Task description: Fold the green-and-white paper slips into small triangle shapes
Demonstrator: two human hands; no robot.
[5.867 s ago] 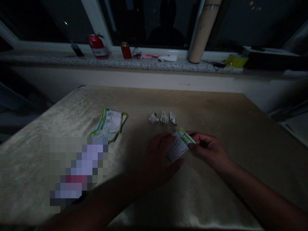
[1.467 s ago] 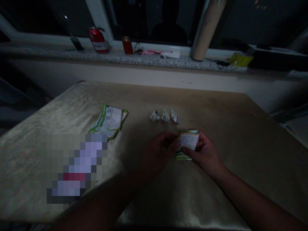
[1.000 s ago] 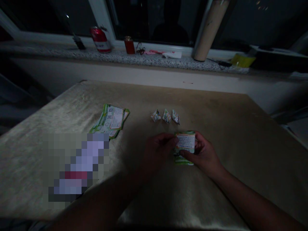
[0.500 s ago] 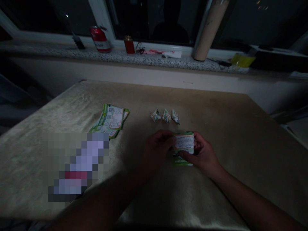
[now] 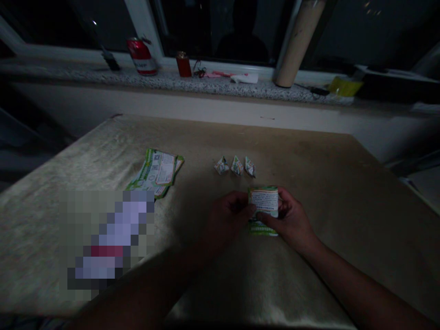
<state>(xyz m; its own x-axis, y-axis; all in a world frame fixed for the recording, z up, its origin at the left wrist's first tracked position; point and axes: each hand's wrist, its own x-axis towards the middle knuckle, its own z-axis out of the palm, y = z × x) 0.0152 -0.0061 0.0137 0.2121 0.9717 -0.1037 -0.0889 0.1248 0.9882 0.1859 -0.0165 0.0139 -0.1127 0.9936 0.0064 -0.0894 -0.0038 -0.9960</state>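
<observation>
Green and white print on a small wrapper [image 5: 264, 200], held between my two hands, near edge tipped toward me. Paper or film: cannot tell in this light.

Left hand [image 5: 226, 217]: thumb on the wrapper's left edge, fingers curled in behind, a pinch. Right hand [image 5: 294, 219]: thumb flat across the lower part of the face, fingers tucked behind the right side, gripping. Two thumbs in front, fingers behind: likely so that the sheet lies flat and neither side springs loose.

Just beyond my hands, three little folded pieces [image 5: 237, 166] sit in a short row, pointed and puffy, same sort of print. Spaced just apart, perhaps so that none gets knocked or crushed.

Left of my left hand, well apart, a pile of wrappers [image 5: 158, 172] lies flat, overlapping unevenly; presumably set aside to leave working room. Nearer me, a blurred-out object [image 5: 112, 233] reaches the pile; cannot identify it.

Far past both hands, on the sill [image 5: 206, 88]: red can [image 5: 141, 58], cardboard tube [image 5: 298, 48] leaning, perhaps propped by the window frame.
</observation>
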